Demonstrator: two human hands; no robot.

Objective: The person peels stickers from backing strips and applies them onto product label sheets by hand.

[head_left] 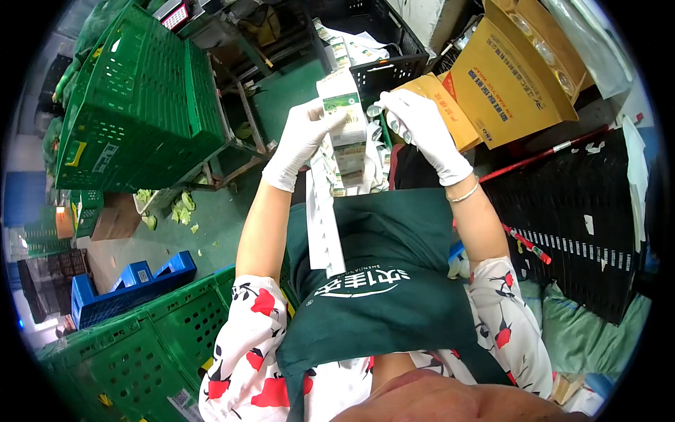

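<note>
White gloves cover both hands. My left hand [304,137] is closed on a strip of printed labels [342,105], white with green print, whose upper part stands up in front of me. Its pale backing strip [323,228] hangs down over the dark green apron [380,281]. To the right of the labels, my right hand [420,126] is raised with its fingers bent; small pale, shiny pieces show at its fingertips, too small to make out. More folded label strips [376,169] lie below and between the hands.
Green crates [133,105] are stacked on a stand at the left, another green crate [148,352] at the lower left. A blue pallet [133,285] lies behind it. A black crate [390,67] holds labels ahead. Cardboard boxes [506,77] and black crates [569,211] stand right.
</note>
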